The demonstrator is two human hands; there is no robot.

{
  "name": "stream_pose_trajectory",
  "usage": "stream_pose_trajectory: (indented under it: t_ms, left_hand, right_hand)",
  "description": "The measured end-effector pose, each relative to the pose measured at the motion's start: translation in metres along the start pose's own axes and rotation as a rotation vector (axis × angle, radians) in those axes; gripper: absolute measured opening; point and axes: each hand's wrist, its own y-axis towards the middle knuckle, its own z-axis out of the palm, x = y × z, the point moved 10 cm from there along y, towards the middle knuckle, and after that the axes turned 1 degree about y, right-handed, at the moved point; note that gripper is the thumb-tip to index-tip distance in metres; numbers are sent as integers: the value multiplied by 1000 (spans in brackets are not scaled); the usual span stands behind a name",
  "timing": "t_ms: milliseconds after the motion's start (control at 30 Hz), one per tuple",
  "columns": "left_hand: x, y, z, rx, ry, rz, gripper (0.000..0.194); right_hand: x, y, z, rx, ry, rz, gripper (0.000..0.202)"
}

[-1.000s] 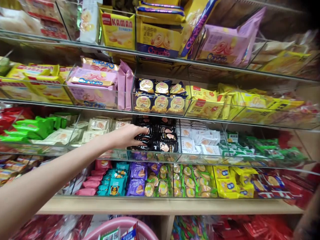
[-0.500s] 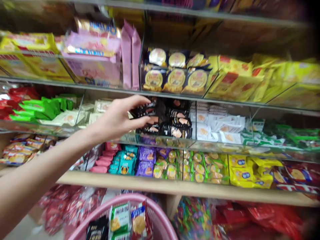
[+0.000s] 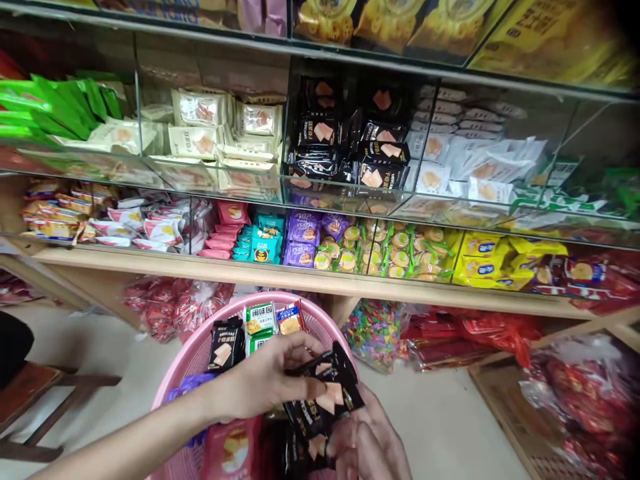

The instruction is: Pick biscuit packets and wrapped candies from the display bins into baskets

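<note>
My left hand [image 3: 270, 380] is closed around black snack packets [image 3: 325, 400], thumb across the front. Pale wafer-like pieces are printed on them. From the lower right, my right hand [image 3: 373, 437] has its fingers curled against the same packets' right and lower edges; it is slightly blurred. Both hands are over a pink plastic basket [image 3: 183, 363]. In it lie a black "drycake" packet [image 3: 226, 343], green-and-white packets [image 3: 260, 320], a blue-and-red biscuit packet [image 3: 290, 319], purple packets [image 3: 193, 387] and a dark red packet [image 3: 230, 450].
Glass-fronted shelves [image 3: 215, 190] stand ahead, divided into snack compartments. One contains black packets [image 3: 383, 177], with cream packets [image 3: 200, 140] to its left and white packets [image 3: 480, 160] to its right. Bagged sweets [image 3: 377, 333] sit below. A wooden stool [image 3: 30, 393] is at left, a cardboard box [image 3: 505, 407] at right.
My left hand has come down from the black-packet compartment to above the basket, now holding black packets. My right hand has come into view beside it. The view has tilted downward.
</note>
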Motion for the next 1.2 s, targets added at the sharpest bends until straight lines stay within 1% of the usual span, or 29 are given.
stream_pose_trajectory:
  t_ms: [33, 100, 167, 233, 267, 333, 367, 400, 467, 567, 667, 733, 800, 867, 967, 1033, 1100, 1133, 1200]
  left_hand:
    - [5, 0, 8, 34, -10, -9, 33]
    - [8, -3, 21, 104, 36, -5, 31]
    - [4, -7, 28, 139, 217, 19, 27]
    - [-2, -11, 28, 84, 501, 61, 32]
    - [-5, -14, 27, 38, 656, 85, 39]
    - [-8, -20, 32, -31, 932, 126, 62]
    - [-6, -22, 37, -45, 1040, 137, 72]
    - [-3, -24, 43, -49, 1125, 139, 76]
    - [4, -25, 51, -54, 1233, 123, 69]
    - [16, -25, 55, -52, 1291, 63, 55]
    - [24, -25, 55, -51, 1286, 23, 53]
    - [29, -26, 52, -62, 1263, 14, 54]
    - [35, -28, 49, -74, 1231, 0, 51]
    - [40, -30, 45, -86, 1209, -16, 50]
    - [46, -34, 43, -68, 1208, -42, 60]
    - [51, -35, 45, -27, 1222, -60, 64]
    - [55, -35, 49, -5, 1249, -61, 61]
    - [56, -34, 50, -5, 1265, -53, 58]
    - [58, -32, 54, -19, 1296, -29, 54]
  right_hand:
    - [-1, 1, 9, 39, 40, 36, 72]
    - [0, 2, 15, 47, 33, 70, 63]
    - [0, 1, 13, 13, -11, 71, 49]
    - [-2, 1, 11, -5, -3, 62, 40]
    - [-3, 0, 10, -7, 16, 59, 39]
    - [-10, -1, 9, -9, 35, 72, 40]
    - [-14, -2, 9, -9, 29, 83, 41]
    - [-17, -3, 9, -7, 19, 94, 44]
    - [-23, -4, 10, -2, 2, 109, 47]
    - [-27, -6, 6, -49, -9, 82, 45]
    - [-31, -7, 1, -120, -8, 46, 49]
    - [-37, -9, 0, -132, -9, 48, 54]
    - [-38, -11, -4, -142, -44, 43, 54]
    - [-31, -13, -17, -191, -131, 2, 52]
    - [-7, -14, -50, -343, -285, -125, 48]
    - [6, -11, -71, -407, -361, -171, 49]
    - [6, -3, -81, -388, -385, -128, 54]
    - [0, 1, -81, -346, -372, -71, 58]
    - [-16, 5, -74, -248, -310, 62, 61]
